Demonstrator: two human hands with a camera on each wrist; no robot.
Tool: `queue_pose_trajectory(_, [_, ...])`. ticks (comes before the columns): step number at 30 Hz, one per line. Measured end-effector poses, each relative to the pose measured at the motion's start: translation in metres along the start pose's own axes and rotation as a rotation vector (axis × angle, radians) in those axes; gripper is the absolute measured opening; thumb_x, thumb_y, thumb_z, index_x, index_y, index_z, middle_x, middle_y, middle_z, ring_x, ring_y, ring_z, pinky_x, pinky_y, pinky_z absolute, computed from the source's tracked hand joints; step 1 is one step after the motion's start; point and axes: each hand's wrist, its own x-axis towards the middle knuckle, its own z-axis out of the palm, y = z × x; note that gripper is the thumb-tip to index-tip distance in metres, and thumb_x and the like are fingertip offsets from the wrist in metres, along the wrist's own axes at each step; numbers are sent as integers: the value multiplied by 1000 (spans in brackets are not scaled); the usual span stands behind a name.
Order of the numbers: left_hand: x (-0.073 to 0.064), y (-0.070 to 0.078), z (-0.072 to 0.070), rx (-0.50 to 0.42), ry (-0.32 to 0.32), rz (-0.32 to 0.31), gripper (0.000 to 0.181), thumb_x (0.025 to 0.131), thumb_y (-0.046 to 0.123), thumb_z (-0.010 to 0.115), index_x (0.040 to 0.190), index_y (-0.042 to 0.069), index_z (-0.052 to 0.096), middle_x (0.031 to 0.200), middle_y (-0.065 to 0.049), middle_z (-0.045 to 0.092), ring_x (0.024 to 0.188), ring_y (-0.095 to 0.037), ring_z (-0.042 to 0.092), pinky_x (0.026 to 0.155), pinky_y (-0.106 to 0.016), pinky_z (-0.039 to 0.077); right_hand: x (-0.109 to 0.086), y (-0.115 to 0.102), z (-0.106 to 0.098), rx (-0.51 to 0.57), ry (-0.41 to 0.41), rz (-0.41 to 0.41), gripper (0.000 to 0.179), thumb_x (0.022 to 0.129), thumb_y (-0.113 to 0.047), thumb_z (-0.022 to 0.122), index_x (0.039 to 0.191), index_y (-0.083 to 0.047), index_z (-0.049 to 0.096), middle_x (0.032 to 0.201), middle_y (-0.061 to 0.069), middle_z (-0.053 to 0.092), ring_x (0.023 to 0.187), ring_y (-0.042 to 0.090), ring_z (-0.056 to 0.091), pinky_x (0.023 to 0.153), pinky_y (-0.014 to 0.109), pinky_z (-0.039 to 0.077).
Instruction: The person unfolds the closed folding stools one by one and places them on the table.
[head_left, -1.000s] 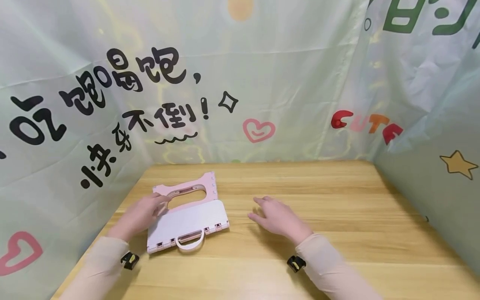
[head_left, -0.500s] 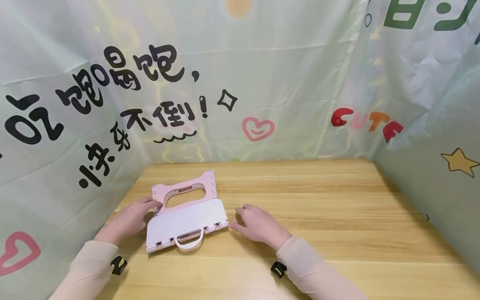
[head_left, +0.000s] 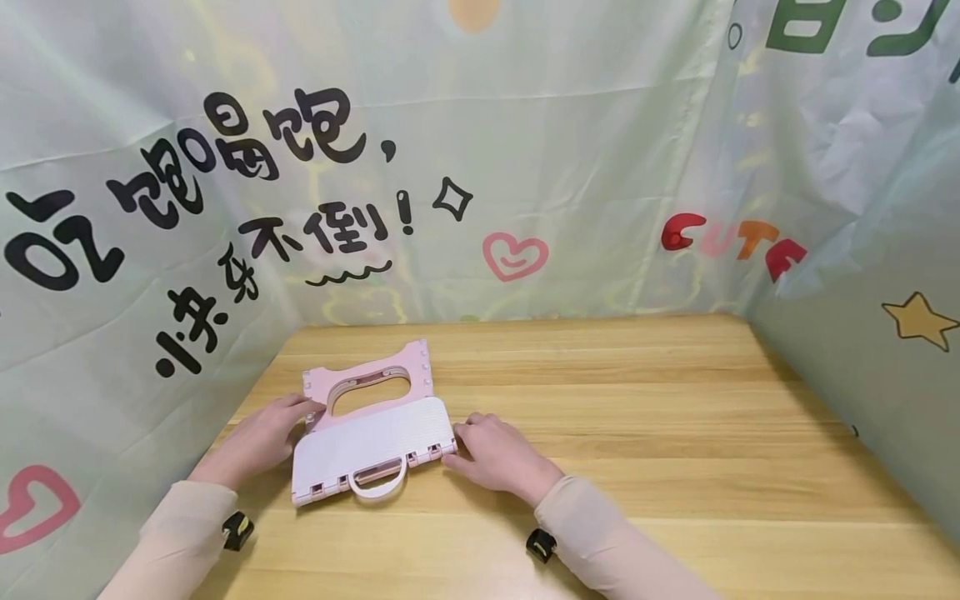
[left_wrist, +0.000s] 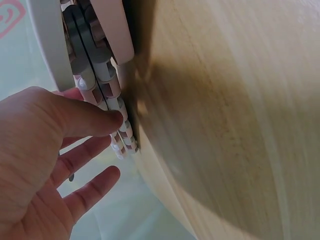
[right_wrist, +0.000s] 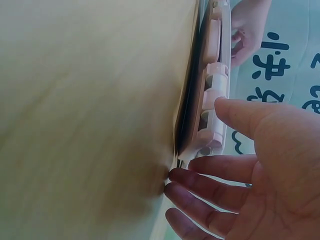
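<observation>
A folding step stool lies collapsed on the left of the wooden table, its white top panel nearest me and its pink leg section with an oval cutout behind. A white loop handle sticks out at the front. My left hand pinches the stool's left edge; in the left wrist view the thumb lies over the hinged side. At the panel's right front corner is my right hand, thumb against the hinge edge, its other fingers loosely bent by the end.
The wooden table stretches away to the right. Pale green printed cloth hangs along the back and both sides. A small black device sits at each wrist.
My right hand has moved left from the bare table to the stool's right corner. My left hand has drawn back a little to the stool's left edge. The stool has stayed in place.
</observation>
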Motion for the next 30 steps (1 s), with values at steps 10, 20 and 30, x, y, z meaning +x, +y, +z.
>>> queue_pose_trajectory(10, [1, 0, 5, 7, 30, 19, 39, 88, -7, 78, 124, 6, 75, 120, -17, 75, 109, -38, 74, 96, -58, 61, -1, -2, 0, 28, 16, -20, 27, 100, -39, 75, 105, -12, 74, 95, 2, 65, 83, 15, 57, 74, 33, 52])
queue_pose_trajectory(20, [5, 11, 6, 11, 55, 22, 38, 86, -4, 82, 121, 10, 77, 117, -14, 75, 103, -34, 74, 89, -56, 63, -3, 7, -4, 64, 10, 17, 30, 101, -38, 75, 108, -9, 77, 94, 2, 66, 81, 13, 55, 73, 32, 51])
queue_pose_trajectory(30, [12, 27, 7, 9, 66, 49, 37, 86, -4, 81, 120, 9, 76, 116, -14, 74, 102, -34, 74, 89, -55, 63, -8, 21, -9, 97, 3, 63, 29, 102, -40, 73, 97, -12, 74, 89, 1, 63, 76, 14, 52, 68, 31, 48])
